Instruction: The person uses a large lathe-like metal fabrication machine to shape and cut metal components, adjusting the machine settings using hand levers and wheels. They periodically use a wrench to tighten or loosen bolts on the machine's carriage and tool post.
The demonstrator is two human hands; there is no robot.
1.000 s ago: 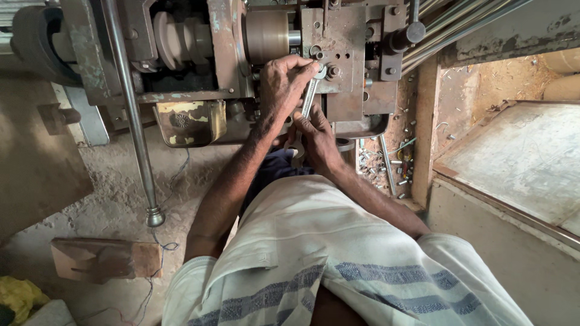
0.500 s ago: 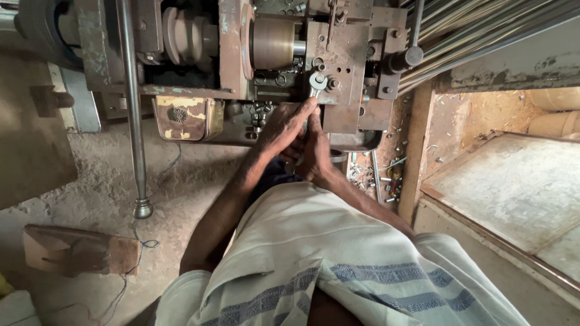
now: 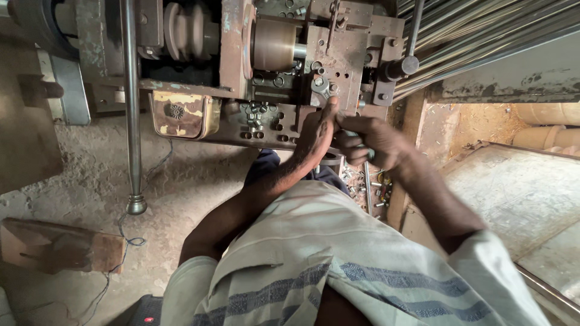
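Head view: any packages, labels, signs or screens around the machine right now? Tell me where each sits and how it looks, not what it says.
Plate: the one label-like thing, fixed low on the machine's front, left of the left hand; a rounded rectangle, worn yellow and rusty brown, with a dark round emblem.
Packages: none in view.
Screens: none in view.
Signs: none in view.

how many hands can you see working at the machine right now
2. The left hand presses the spanner against the machine; the right hand is closed just beside it. No other person's hands show.
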